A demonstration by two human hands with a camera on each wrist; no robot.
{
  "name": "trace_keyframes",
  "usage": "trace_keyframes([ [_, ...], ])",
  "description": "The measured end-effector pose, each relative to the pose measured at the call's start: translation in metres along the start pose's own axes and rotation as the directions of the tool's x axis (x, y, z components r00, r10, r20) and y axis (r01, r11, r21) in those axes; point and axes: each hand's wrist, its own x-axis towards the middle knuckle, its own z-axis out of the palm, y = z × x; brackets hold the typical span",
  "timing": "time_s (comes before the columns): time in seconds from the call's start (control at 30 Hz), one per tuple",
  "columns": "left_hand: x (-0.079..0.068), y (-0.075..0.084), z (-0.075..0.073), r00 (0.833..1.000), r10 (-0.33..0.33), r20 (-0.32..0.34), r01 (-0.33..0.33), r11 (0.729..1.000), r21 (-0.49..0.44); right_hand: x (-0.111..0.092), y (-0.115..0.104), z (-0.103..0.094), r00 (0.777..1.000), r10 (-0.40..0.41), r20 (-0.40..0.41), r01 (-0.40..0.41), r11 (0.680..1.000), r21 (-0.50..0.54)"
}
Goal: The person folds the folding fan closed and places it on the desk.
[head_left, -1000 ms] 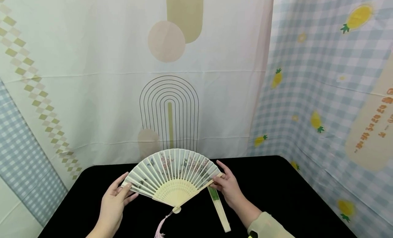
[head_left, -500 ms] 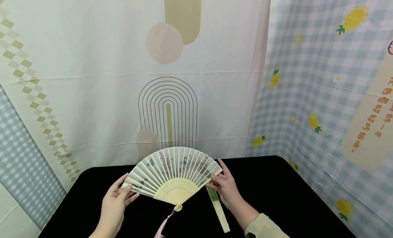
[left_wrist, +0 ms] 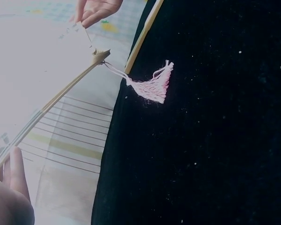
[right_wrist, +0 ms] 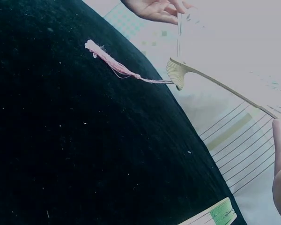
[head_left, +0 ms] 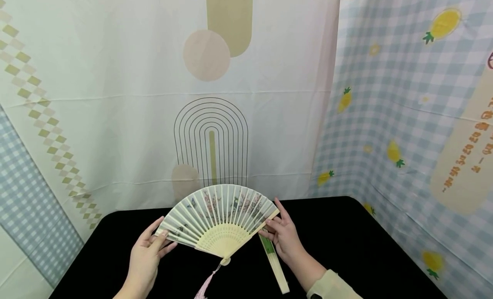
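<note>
A folding fan [head_left: 221, 217] is spread wide above the black table, its pale cloth leaf printed with flowers and butterflies over pierced cream ribs. My left hand [head_left: 145, 249] pinches its left end between thumb and fingers. At the right end, my right hand [head_left: 284, 234] grips the outer guard, one finger extended upward. From the fan's pivot hangs a pink tassel [head_left: 205, 285], which shows against the black cloth in the left wrist view. Below the right hand lies a second, folded fan [head_left: 276, 264] with a green part; its upper end is hidden behind that hand.
The black-covered table [head_left: 339, 247] has its far edge close to a white patterned curtain [head_left: 131, 140]. On the right hangs a blue checked curtain [head_left: 385, 97] with pineapple prints.
The spread fan and my left hand have shifted slightly right in the head view, which has itself moved a little. Both hands keep their hold; the folded fan stays on the table.
</note>
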Motion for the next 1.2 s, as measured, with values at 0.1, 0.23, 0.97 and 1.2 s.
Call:
trace_keyframes([
  [0.1,0.000,-0.002,-0.001,1.000,0.002,0.011,-0.001,1.000,-0.015,0.000,0.000,0.000,1.000,-0.008,-0.004,0.008,1.000,-0.003],
  [0.23,0.001,-0.004,-0.001,0.999,0.002,0.037,0.000,0.999,-0.048,0.000,0.000,0.000,1.000,-0.013,-0.004,0.013,1.000,-0.006],
  [0.97,0.002,-0.011,0.005,0.982,0.050,0.181,-0.024,0.990,-0.141,-0.001,-0.002,-0.005,0.999,-0.017,0.040,0.018,0.999,-0.033],
  [1.2,0.002,-0.010,0.011,0.988,0.028,0.149,-0.014,0.996,-0.093,-0.001,-0.003,-0.006,0.999,-0.017,0.034,0.019,0.999,-0.051],
])
